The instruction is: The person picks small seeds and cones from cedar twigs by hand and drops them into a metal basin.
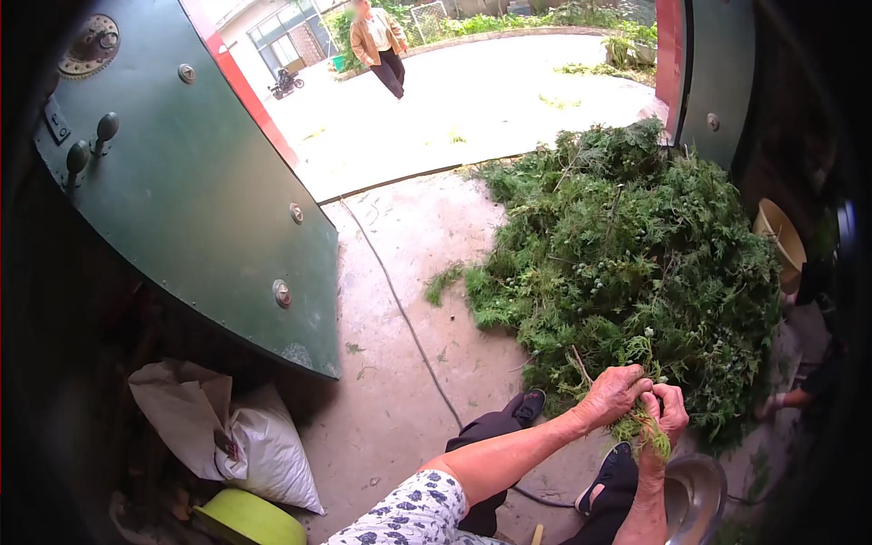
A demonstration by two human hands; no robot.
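Note:
My left hand [616, 396] is closed with its fingertips pinched on a green conifer sprig [656, 436], at the near edge of a large heap of cut branches. Close beside it, my right hand [670, 409] is also closed on the sprig, whose yellowish-green tips hang below the fingers. The heap of conifer branches [618, 254] has scale-like leaves and small pale cones. A shiny metal basin [698, 495] stands just below my right hand, partly hidden by my forearm. What lies inside the basin is hard to make out.
A green metal door [209, 200] stands open at left. A dark cable [397, 286] crosses the concrete floor. White sacks [268, 445] and a lime-green tub [250, 518] sit lower left. A tan basin [779, 234] and another person's hand [770, 406] are at right. Outside, a person [378, 41] stands.

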